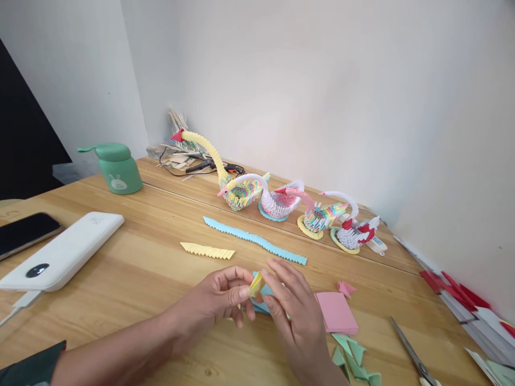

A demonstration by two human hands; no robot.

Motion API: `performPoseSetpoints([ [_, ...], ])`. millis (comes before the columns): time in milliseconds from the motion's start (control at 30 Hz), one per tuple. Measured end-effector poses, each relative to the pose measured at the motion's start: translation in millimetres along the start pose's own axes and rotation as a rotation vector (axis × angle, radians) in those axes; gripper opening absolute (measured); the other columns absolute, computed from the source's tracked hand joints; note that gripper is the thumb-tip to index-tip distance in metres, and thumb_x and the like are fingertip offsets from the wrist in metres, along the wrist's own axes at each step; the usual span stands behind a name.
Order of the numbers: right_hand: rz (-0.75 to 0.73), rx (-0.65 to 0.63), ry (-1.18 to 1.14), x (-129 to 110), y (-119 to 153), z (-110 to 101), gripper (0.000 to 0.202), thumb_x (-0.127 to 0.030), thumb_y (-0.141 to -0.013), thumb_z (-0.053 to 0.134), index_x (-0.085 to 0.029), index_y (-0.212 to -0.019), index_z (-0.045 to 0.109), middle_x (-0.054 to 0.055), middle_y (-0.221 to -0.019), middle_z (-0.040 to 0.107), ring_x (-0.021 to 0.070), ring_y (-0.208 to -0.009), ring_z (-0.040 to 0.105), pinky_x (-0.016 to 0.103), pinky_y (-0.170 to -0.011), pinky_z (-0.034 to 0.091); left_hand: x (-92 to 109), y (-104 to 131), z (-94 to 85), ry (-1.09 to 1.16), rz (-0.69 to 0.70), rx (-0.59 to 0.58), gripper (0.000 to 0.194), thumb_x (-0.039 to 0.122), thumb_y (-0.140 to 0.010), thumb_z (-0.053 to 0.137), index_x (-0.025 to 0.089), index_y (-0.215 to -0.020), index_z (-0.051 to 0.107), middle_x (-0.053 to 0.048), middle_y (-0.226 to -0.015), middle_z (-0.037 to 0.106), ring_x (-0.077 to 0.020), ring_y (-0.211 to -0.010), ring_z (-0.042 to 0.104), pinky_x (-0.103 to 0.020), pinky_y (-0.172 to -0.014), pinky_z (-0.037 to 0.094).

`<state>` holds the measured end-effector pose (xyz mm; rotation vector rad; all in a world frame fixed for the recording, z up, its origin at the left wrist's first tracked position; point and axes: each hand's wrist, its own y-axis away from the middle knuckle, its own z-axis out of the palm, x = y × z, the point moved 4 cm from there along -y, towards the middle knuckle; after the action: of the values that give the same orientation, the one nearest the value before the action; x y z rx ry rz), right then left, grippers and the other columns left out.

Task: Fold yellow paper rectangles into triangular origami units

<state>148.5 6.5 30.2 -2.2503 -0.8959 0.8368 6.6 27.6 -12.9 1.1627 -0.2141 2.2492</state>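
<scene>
Between my two hands is a small folded piece of yellow paper [256,284]. My left hand [225,292] pinches it between thumb and fingers. My right hand [295,308] has its fingertips on the paper's right side, with the fingers bent around it. Blue paper [265,304] lies on the table just behind, partly hidden by both hands. Beyond them rest a long strip of interlocked blue folded pieces [257,239] and a shorter yellow strip [208,251]. Right of my right hand are a stack of pink square paper [336,312] and a folded pink piece [346,288].
Several folded-paper swans [281,202] line the table's back. Green folded pieces [354,356] and scissors [414,354] lie at front right. A white power bank [72,249], a phone [26,233] and a green bottle [119,169] occupy the left. Red and white papers [478,311] sit by the wall.
</scene>
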Motion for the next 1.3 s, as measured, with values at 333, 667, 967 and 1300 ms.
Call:
performPoseSetpoints([
  [333, -0.076, 0.053, 0.027, -4, 0, -3, 0.024, 0.003, -0.077, 0.056, -0.020, -0.081, 0.060, 0.005, -0.079, 0.064, 0.0186, -0.077, 0.054, 0.033, -0.067, 0.048, 8, -1, -3.7, -0.155, 0.012, 0.093, 0.023, 0.035, -0.076, 0.066, 0.013, -0.081, 0.063, -0.004, -0.078, 0.063, -0.0134, -0.070, 0.059, -0.024, -0.061, 0.049],
  [667, -0.112, 0.023, 0.061, -3, -1, 2, 0.022, 0.002, -0.078, 0.054, -0.018, -0.082, 0.063, 0.007, -0.082, 0.066, 0.0199, -0.080, 0.054, 0.035, -0.071, 0.048, 13, -5, -15.2, -0.497, -0.017, 0.196, 0.023, 0.035, -0.067, 0.066, 0.012, -0.064, 0.064, 0.000, -0.056, 0.062, -0.0100, -0.050, 0.052, -0.022, -0.052, 0.044],
  [967, -0.047, -0.030, 0.057, 0, 1, 5, 0.023, -0.001, -0.079, 0.051, -0.020, -0.086, 0.063, 0.008, -0.097, 0.064, 0.0222, -0.094, 0.054, 0.037, -0.077, 0.046, 15, -1, -13.8, -0.628, 0.081, 0.263, 0.018, 0.030, -0.072, 0.058, 0.015, -0.062, 0.057, 0.002, -0.057, 0.060, -0.0093, -0.052, 0.048, -0.020, -0.051, 0.039],
  [1300, 0.745, -0.060, -0.581, 20, 13, 21, 0.014, -0.031, -0.080, 0.060, -0.019, -0.073, 0.061, 0.003, -0.080, 0.066, 0.0189, -0.078, 0.062, 0.029, -0.072, 0.047, 13, 3, -8.6, -0.705, 0.073, 0.230, 0.020, 0.030, -0.078, 0.052, 0.014, -0.071, 0.064, -0.001, -0.065, 0.064, -0.0105, -0.056, 0.048, -0.021, -0.051, 0.036],
])
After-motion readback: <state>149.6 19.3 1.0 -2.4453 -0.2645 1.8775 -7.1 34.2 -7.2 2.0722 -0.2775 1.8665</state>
